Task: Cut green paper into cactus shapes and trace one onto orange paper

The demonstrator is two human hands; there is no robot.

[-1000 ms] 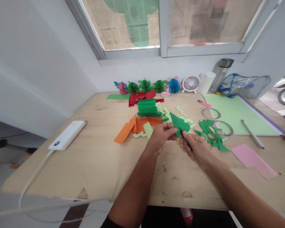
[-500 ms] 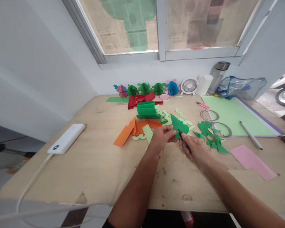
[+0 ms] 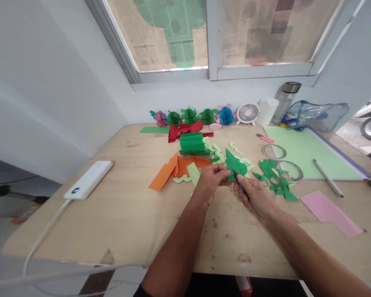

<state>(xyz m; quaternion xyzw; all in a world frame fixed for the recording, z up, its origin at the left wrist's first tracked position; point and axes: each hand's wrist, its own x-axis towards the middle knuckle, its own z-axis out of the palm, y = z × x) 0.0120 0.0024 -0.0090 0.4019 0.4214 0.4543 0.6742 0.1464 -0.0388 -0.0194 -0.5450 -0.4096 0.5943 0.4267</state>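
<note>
My left hand (image 3: 214, 180) is closed on the near left edge of a piece of green paper (image 3: 234, 163), which has a pointed upper corner and a rounded right side. In my right hand (image 3: 252, 193) is a small dark cutting tool (image 3: 241, 187), apparently thread snips, with its tip against the paper's lower edge. My fingers partly cover the tool. Light green wavy paper cutouts (image 3: 216, 149) lie just beyond the hands. Green paper scraps (image 3: 276, 179) are scattered right of my right hand. Orange folded paper (image 3: 163, 175) lies left of my left hand.
Folded green paper (image 3: 192, 144) and red paper (image 3: 185, 130) lie farther back. Paper figures (image 3: 189, 115), a fan (image 3: 247, 113) and a bottle (image 3: 286, 101) line the wall. Tape rolls (image 3: 274, 152), pink snips (image 3: 265, 138) and a pen (image 3: 328, 178) are at right; a white power strip (image 3: 89, 180) at left.
The whole view has shifted slightly, so things appear a little farther right. Both hands keep their hold, and the tool's tip stays at the green paper's lower edge.
</note>
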